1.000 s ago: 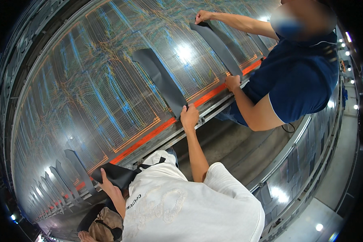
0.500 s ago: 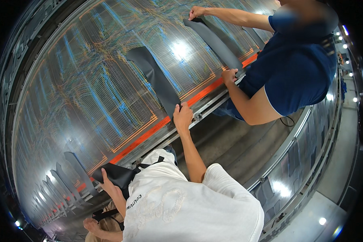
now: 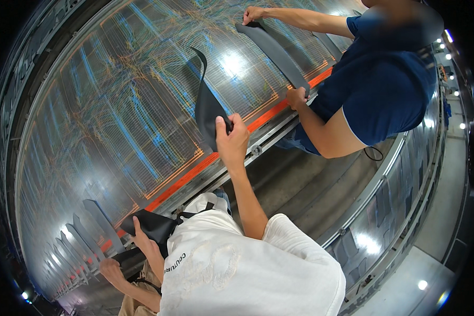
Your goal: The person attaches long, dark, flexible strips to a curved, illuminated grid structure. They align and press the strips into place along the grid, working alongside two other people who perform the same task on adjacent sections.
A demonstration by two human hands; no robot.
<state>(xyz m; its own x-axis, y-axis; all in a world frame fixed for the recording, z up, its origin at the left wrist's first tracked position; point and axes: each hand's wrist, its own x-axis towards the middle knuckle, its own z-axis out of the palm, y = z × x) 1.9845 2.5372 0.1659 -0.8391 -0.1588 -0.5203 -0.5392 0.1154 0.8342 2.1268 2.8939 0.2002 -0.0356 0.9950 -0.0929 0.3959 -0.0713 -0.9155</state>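
My right hand (image 3: 234, 141) is closed on the near end of a dark grey, leather-like strip (image 3: 209, 109). The strip twists upward, its far end curling thin above the work table (image 3: 89, 142). At lower left, my left hand (image 3: 148, 245) grips a folded bundle of black sheet material (image 3: 158, 227) against my body, beside the table edge. Part of that bundle is hidden behind my hand and white shirt.
A co-worker in navy (image 3: 384, 100) at right holds another long grey strip (image 3: 276, 52) on the table. Grey strips (image 3: 101, 218) lie in a row at left, by another person's hand (image 3: 110, 271). An orange-red band (image 3: 195, 169) and metal rail (image 3: 216, 181) run along the edge.
My right hand has risen, lifting and twisting the strip that lay flatter before. The other person's hand at lower left has moved up and left toward the row of strips. My left hand stays nearly still.
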